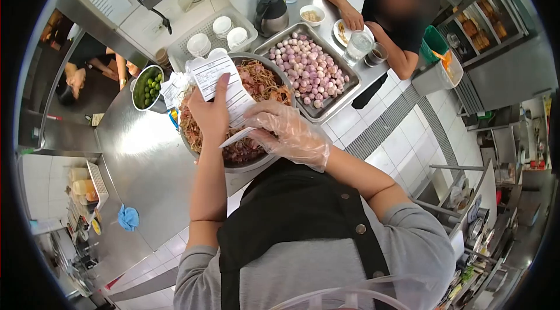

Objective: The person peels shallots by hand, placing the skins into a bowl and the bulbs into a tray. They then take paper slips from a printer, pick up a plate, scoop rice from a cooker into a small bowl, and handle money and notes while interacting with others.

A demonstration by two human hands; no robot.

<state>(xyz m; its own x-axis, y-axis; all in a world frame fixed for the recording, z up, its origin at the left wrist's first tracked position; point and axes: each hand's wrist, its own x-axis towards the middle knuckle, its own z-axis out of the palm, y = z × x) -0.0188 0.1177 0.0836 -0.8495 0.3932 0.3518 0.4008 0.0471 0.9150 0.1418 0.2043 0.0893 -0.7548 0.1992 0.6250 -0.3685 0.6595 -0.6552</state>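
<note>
A printed paper slip [220, 85], like an order ticket, is between my hands above a large metal bowl [282, 76]. My bare left hand [211, 112] grips it with the thumb across its face. On my right hand [286, 130] is a clear plastic glove; its fingers pinch the slip's lower right part, where a folded paper end sticks out. The bowl holds a heap of reddish onion-like peelings and stringy roots [263, 79]. Just beyond it, a metal tray [324, 116] is filled with small purple-white shallots [306, 68].
White cups [199, 44] stand in a perforated basket [248, 24] behind the bowl, beside a thermal jug [272, 13]. A pot of green limes [147, 89] is at left. Someone sits at the far right end [373, 24] with a plate and glasses. A blue cloth [128, 217] lies on the steel counter [119, 158].
</note>
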